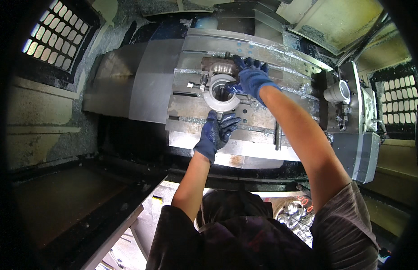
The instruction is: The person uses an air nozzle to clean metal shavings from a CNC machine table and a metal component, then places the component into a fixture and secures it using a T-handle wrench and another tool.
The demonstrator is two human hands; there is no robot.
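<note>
A round metal ring-shaped part (224, 106) with a wide bore lies on the slotted machine table (182, 104). At its near edge is my left hand (213, 135) in a blue glove, fingers apart and partly bent, the fingertips next to the rim. My right hand (255, 80), also gloved in blue, reaches in from the right with its fingers spread. Its thumb lies at the ring's right rim, and its other fingers are beside a brownish metal clamping block (213, 64) behind the ring. Whether the fingertips press on anything is hard to see. A bolt (194, 85) sticks out left of the ring.
At the table's right end stands a fixture with another metal cylinder (338, 92). A dark rod (278, 136) lies near the table's front edge. Metal chips fill the slots. Grid-like lit panels (56, 35) are on the side walls. Shiny metal parts (293, 213) sit below, near my body.
</note>
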